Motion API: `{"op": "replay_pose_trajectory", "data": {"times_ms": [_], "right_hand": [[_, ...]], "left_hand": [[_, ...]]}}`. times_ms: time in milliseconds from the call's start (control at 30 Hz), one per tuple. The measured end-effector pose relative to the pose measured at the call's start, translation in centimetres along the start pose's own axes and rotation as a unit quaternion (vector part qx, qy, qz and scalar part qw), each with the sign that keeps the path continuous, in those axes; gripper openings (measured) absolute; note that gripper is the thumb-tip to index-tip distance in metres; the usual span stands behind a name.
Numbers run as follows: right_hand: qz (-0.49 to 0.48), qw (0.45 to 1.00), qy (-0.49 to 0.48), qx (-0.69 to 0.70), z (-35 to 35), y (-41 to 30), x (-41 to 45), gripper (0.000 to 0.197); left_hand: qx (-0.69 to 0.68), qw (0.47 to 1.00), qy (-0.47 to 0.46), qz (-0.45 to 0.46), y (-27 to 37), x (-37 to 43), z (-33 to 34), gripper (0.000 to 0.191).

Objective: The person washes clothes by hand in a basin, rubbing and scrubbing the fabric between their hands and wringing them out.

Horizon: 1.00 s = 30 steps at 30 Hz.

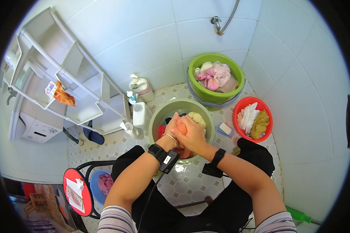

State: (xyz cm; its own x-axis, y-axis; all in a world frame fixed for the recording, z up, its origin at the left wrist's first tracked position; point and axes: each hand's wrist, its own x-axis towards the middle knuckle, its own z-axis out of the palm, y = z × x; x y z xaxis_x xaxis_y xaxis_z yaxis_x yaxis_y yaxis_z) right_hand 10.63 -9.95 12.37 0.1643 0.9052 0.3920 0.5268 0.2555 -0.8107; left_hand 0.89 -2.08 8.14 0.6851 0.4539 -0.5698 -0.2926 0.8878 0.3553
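Note:
Above a pale green basin (pixel 210 122) between my knees, my left hand (pixel 169 129) and my right hand (pixel 194 134) are pressed together around a bunched orange cloth (pixel 186 153). The cloth shows between the palms and hangs down into the basin. Water lies in the basin, along with a pale yellow cloth (pixel 197 118), a red cloth (pixel 161 132) and something dark. My hands and forearms hide much of the basin's inside.
A green bucket (pixel 239 77) of pink and white clothes stands behind. To the right are a red basin (pixel 269 128) with white and mustard cloths, and a soap bar (pixel 225 128). Several bottles (pixel 139 114) and a white shelf rack (pixel 84 87) stand left. A red stool (pixel 87 195) is lower left.

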Motion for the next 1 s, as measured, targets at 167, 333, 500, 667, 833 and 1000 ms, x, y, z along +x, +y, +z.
{"op": "replay_pose_trajectory", "data": {"times_ms": [167, 333, 500, 667, 833, 1000], "right_hand": [[0.093, 0.987, 0.073, -0.107, 0.6, 4.7, 0.4, 0.024], [0.121, 0.991, 0.038, -0.044, 0.1, 3.0, 0.8, 0.027], [-0.03, 0.999, 0.029, 0.025, 1.0, -1.6, -0.2, 0.025], [0.073, 0.995, 0.054, -0.046, 0.6, 3.7, 0.4, 0.018], [0.183, 0.981, -0.069, -0.014, 1.1, 7.0, -0.5, 0.026], [0.252, 0.962, -0.101, -0.026, 1.5, 5.0, -4.2, 0.03]], "left_hand": [[0.065, 0.986, 0.118, 0.099, -1.6, 1.0, 0.2, 0.031], [0.091, 0.977, 0.139, 0.137, -1.8, 1.1, -0.9, 0.03], [0.071, 0.997, 0.002, 0.041, -0.9, 1.8, -4.6, 0.034], [0.127, 0.972, 0.158, 0.121, -2.6, -0.9, 0.6, 0.035], [0.249, 0.95, 0.157, 0.107, -4.9, -0.7, -2.8, 0.029], [0.182, 0.952, 0.24, 0.053, -7.5, -2.4, -3.9, 0.036]]}}
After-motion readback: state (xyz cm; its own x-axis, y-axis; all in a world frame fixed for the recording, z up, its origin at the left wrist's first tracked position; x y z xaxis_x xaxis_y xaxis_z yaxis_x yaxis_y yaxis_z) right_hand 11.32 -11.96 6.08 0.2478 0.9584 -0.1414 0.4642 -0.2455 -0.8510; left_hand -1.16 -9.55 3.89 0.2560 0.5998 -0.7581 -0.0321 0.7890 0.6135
